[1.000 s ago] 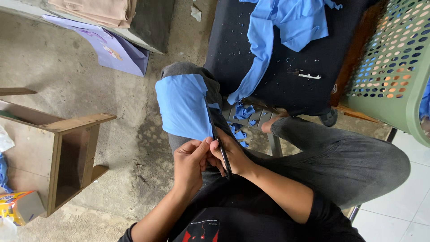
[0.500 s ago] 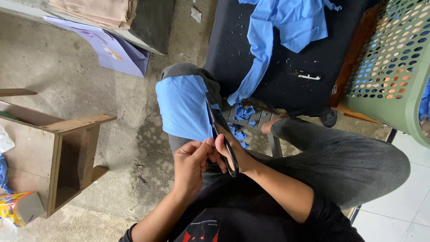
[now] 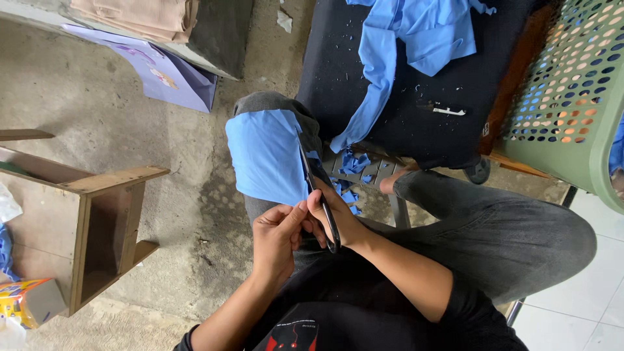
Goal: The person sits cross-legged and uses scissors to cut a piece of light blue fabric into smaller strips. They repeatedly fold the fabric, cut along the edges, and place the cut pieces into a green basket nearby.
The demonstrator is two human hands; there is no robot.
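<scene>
Blue fabric piece [image 3: 265,156] plain sky blue, draped over grey trousers [image 3: 494,227]. Scissors [image 3: 318,195] black handles, dark blades. More blue cloth [image 3: 416,39] same plain blue, lying on black cloth [image 3: 364,78] speckled with tiny pale bits. Blue scraps [image 3: 351,170] on the floor [image 3: 97,104], which is grey, mottled, stained. Basket [image 3: 572,97] pale green, pattern of round holes. Wooden crate [image 3: 78,214] brown. Lilac bag [image 3: 162,75]. Beige folded cloth [image 3: 143,16]. Shirt [image 3: 364,312] black with red-white print. Yellow box [image 3: 26,300].
</scene>
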